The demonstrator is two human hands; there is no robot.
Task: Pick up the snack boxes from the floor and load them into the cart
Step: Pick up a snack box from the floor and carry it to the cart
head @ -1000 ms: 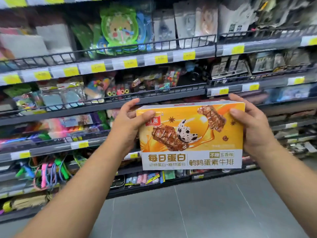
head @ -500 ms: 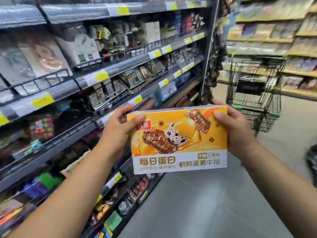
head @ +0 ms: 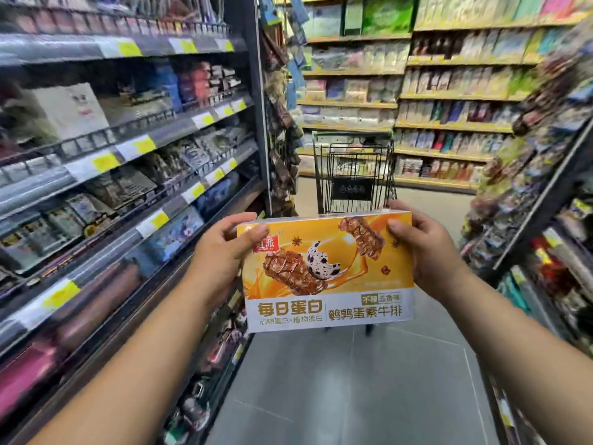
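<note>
You hold the snack box [head: 327,271] up in front of you, its printed face toward you, one end in each hand. Your left hand [head: 221,255] grasps the left end, thumb curled over the front top corner and fingers behind. Your right hand [head: 426,252] grasps the right end the same way. The box is in the air above the grey floor [head: 353,380]. The black wire cart [head: 353,175] stands beyond it down the aisle, its lower part hidden by the box. Stocked shelves [head: 128,149] line both sides.
</note>
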